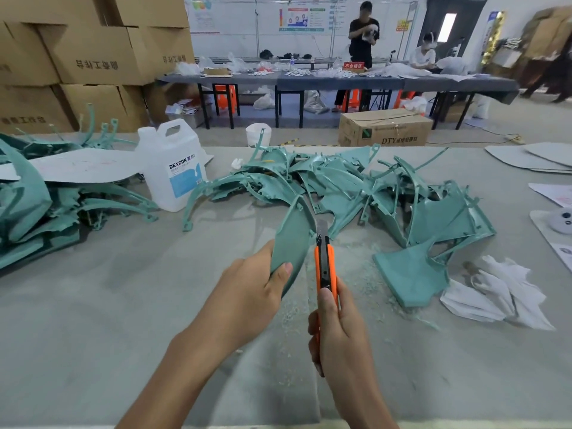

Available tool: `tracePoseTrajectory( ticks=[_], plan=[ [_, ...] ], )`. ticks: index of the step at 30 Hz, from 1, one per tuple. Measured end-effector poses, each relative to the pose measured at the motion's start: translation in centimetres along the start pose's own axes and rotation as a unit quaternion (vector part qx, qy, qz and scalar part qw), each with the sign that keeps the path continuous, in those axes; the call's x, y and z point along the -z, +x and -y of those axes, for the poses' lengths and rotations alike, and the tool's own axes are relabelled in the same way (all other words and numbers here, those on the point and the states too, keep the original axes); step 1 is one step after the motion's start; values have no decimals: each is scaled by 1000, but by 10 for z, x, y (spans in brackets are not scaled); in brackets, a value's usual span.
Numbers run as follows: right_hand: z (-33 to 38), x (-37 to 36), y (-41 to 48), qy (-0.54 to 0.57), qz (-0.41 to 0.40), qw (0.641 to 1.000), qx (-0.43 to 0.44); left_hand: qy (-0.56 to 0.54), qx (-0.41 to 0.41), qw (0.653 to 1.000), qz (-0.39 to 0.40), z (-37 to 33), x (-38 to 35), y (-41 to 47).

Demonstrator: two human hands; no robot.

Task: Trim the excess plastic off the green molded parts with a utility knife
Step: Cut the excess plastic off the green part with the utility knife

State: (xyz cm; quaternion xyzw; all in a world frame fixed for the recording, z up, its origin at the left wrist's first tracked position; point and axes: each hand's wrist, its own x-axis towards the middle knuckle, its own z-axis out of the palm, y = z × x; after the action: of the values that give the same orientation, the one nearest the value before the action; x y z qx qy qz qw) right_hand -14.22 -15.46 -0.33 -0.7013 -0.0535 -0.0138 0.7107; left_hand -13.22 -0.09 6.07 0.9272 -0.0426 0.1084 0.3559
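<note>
My left hand (pixel 247 292) grips the near end of a curved green molded part (pixel 292 233), thumb on its top face, holding it above the grey table (pixel 123 305). My right hand (pixel 337 329) holds an orange utility knife (pixel 325 267) upright, thumb on its spine. The extended blade (pixel 321 227) lies against the part's right edge. Pale plastic shavings (pixel 346 261) are scattered on the table under and around the hands.
A heap of green parts (pixel 356 187) lies behind the hands, another pile (pixel 37 205) at far left under a white sheet. A white jug (pixel 173 168) stands mid-left. White rags (pixel 498 292) lie at right. Cardboard boxes and people at tables are behind.
</note>
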Motion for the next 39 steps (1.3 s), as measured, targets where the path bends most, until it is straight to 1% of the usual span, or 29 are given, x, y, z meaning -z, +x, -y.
tracePoseTrajectory(
  ticks=[2,5,7,10,12,14,16,18,20,22,23,25,26,29,31,33,35,36,37,39],
  plan=[
    [9,-2,-2,-1,14,1000,26,15,-8,1000,-16,0,-3,1],
    [22,-2,-10,-15,40,997,69,26,1,999,-26,1,-3,4],
    [30,3,-14,2,54,995,78,50,11,998,-29,3,1,6],
    [34,13,-9,55,22,997,53,78,5,996,-31,4,7,6],
    [28,14,-2,46,8,999,17,64,4,998,-19,2,7,5],
    [24,9,-2,27,18,999,6,60,-5,998,-7,0,3,3],
    [25,3,-8,27,35,998,44,63,-5,998,-11,0,1,3],
    [32,-2,-17,-2,65,994,91,79,16,997,-2,1,1,7],
    [38,-3,-20,4,71,992,106,102,26,994,11,3,0,8],
    [39,-1,-12,49,37,996,67,100,4,995,-2,5,0,5],
    [37,0,-6,51,17,998,32,91,-6,996,-9,6,0,3],
    [30,2,0,41,14,999,-11,74,-17,997,-14,5,-2,1],
    [30,0,-1,40,17,999,-8,73,-18,997,-15,5,-3,1],
    [34,-8,-15,30,48,996,62,88,3,996,-24,8,-3,7],
    [37,-7,-21,17,48,995,89,111,9,994,-13,11,-3,8],
    [40,-4,-15,42,20,998,47,115,-4,993,-6,11,-3,5],
    [39,1,-9,39,6,999,-3,101,-10,995,1,11,-5,2],
    [39,3,-10,28,8,1000,-1,97,-5,995,6,12,-6,2],
    [41,3,-12,17,20,999,23,99,4,995,12,12,-7,3],
    [45,0,-21,-4,66,993,95,118,28,992,35,14,-8,7]
  ],
)
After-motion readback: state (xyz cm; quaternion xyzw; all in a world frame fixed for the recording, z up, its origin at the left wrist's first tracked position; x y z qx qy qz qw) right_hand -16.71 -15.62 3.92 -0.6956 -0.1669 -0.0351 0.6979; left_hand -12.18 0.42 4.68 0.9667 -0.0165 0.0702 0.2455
